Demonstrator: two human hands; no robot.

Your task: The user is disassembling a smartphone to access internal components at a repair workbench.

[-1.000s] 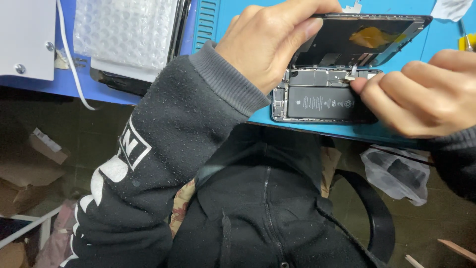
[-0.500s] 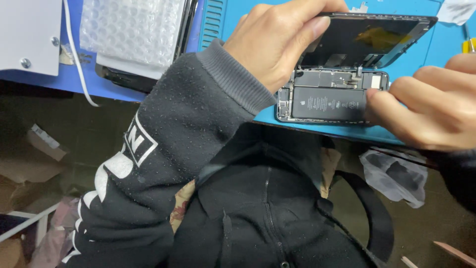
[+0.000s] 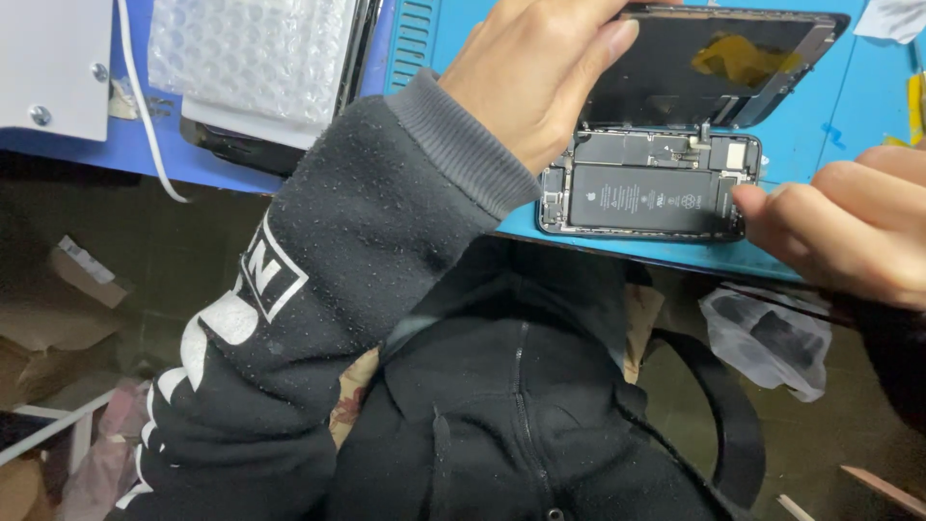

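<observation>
1. Opened phone body (image 3: 648,198) is lying near the front edge of the blue mat (image 3: 849,106).
2. Left hand (image 3: 531,82) is gripping the lifted screen (image 3: 714,63), tilting it up and blocking the phone's left end.
3. Right hand (image 3: 849,222) is pinching at the phone's right end; whether it's holding anything, can't tell.
4. Bubble wrap (image 3: 251,58) is sitting well left; bare mat is showing to the right.

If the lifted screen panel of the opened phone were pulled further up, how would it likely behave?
The screen panel looks thin and flat, so probably stiff but fragile. It stands tilted over the phone body, held by the left hand, and seems joined along one edge, so it would likely resist. The body looks flat, unlikely to roll.
</observation>
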